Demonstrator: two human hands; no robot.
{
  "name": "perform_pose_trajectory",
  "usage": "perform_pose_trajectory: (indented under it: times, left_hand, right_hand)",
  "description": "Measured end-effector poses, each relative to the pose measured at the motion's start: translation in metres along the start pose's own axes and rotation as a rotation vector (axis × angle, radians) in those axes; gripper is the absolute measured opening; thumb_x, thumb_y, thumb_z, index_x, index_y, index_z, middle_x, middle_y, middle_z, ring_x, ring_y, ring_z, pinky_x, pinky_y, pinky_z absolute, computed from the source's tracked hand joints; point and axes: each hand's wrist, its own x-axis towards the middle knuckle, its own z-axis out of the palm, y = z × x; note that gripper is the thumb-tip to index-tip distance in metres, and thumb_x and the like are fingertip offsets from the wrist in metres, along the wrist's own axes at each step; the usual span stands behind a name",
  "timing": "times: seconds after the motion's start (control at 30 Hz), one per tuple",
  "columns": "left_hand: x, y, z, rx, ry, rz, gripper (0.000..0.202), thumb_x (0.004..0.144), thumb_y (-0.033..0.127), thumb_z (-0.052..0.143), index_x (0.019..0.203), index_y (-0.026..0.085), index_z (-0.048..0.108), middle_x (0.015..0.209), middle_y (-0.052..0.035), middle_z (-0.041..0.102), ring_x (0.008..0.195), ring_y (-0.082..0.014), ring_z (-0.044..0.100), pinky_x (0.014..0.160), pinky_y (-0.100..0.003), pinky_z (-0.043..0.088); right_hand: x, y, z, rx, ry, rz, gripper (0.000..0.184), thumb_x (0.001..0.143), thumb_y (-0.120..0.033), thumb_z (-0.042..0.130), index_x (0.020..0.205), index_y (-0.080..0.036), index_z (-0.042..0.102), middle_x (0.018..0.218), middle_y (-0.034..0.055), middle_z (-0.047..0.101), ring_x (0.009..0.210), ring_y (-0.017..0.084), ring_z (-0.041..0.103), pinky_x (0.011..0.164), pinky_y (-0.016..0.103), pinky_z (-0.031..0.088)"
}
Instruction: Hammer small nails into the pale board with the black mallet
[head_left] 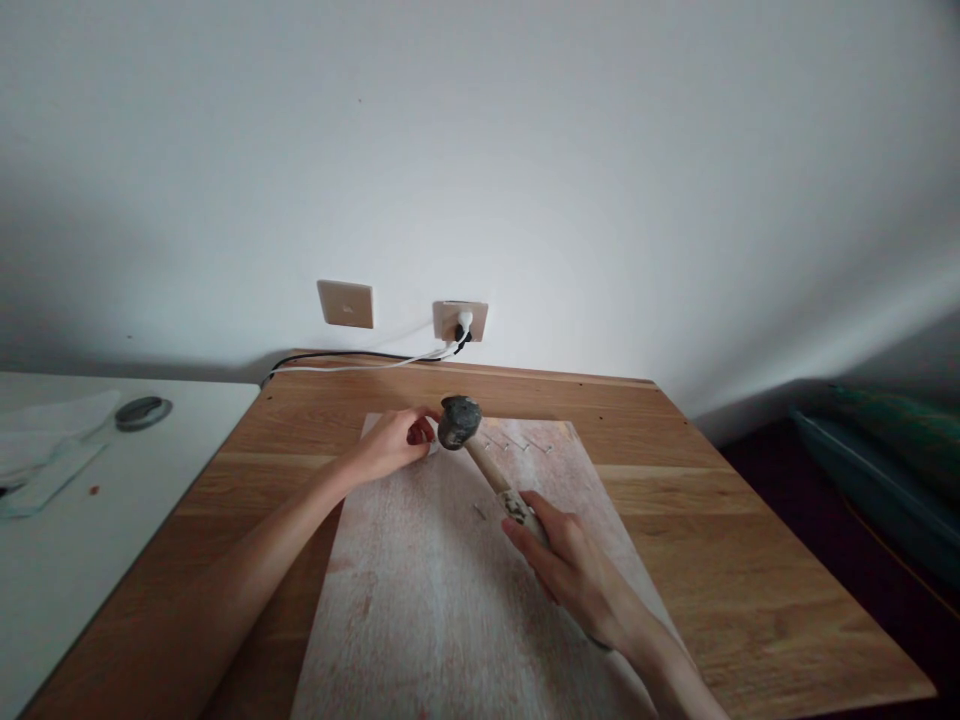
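My right hand (pixel 559 555) is wrapped round the handle of a hammer (pixel 489 466) with a dark, worn head. That head hovers beside the fingertips of my left hand (pixel 401 438), which are pinched together over the far left part of a pale wooden board (pixel 420 600). Something small and whitish shows at those fingertips, too small to name. To the right of the hammer head, several nails (pixel 526 447) stand in a row near the board's far edge. A loose nail (pixel 479 512) lies on the board, left of the hammer handle.
The board rests on a brown wooden table (pixel 697 560) against a white wall. Plugs and cables (pixel 375 362) run from a wall socket (pixel 480 318) along the table's back edge. At left, a white table (pixel 67 560) bears a dark round object (pixel 143 413) and clear plastic (pixel 56 475).
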Motion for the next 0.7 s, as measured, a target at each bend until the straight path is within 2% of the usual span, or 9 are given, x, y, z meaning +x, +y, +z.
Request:
perform_pose_trajectory:
  times: [0.17,0.3,0.47,0.6,0.7]
  left_hand:
    - [0.000,-0.002,0.000,0.043,0.016,0.007,0.032,0.073,0.001,0.062,0.098,0.017,0.072,0.077,0.0019,0.073,0.067,-0.0143,0.065,0.062,-0.021,0.043]
    - [0.001,-0.003,0.000,0.019,0.036,-0.014,0.048,0.071,-0.001,0.062,0.114,0.018,0.071,0.079,0.0025,0.074,0.066,-0.0139,0.065,0.061,-0.021,0.043]
    - [0.000,0.002,-0.002,0.025,0.043,-0.053,0.067,0.070,-0.001,0.065,0.134,0.019,0.064,0.081,0.0028,0.076,0.068,-0.0142,0.067,0.063,-0.021,0.045]
    - [0.000,0.004,-0.003,0.033,0.049,-0.070,0.070,0.069,-0.001,0.066,0.137,0.019,0.064,0.081,0.0023,0.077,0.067,-0.0143,0.067,0.063,-0.021,0.046]
    - [0.000,0.001,-0.003,0.031,0.048,-0.072,0.069,0.070,0.000,0.066,0.136,0.018,0.065,0.082,0.0013,0.078,0.068,-0.0149,0.068,0.063,-0.021,0.046]
  right_hand:
    - [0.009,-0.002,0.004,-0.023,0.000,-0.025,0.035,0.107,-0.052,0.043,0.112,-0.022,0.060,0.054,-0.0072,0.050,0.049,0.016,0.055,0.050,0.026,0.039]
    - [0.009,-0.002,0.005,-0.030,-0.002,-0.023,0.038,0.106,-0.054,0.042,0.112,-0.021,0.060,0.055,-0.0067,0.051,0.048,0.017,0.056,0.049,0.027,0.038]
    - [0.008,0.003,0.008,-0.057,-0.008,0.008,0.045,0.105,-0.057,0.041,0.123,-0.019,0.060,0.053,-0.0064,0.053,0.049,0.020,0.060,0.054,0.029,0.044]
    - [0.009,0.008,0.010,-0.080,0.022,-0.005,0.045,0.105,-0.057,0.043,0.124,-0.021,0.062,0.053,-0.0059,0.054,0.052,0.022,0.063,0.059,0.031,0.046]
    - [0.009,0.009,0.011,-0.093,0.030,-0.039,0.041,0.106,-0.056,0.044,0.116,-0.022,0.064,0.058,-0.0033,0.059,0.054,0.021,0.064,0.057,0.030,0.044]
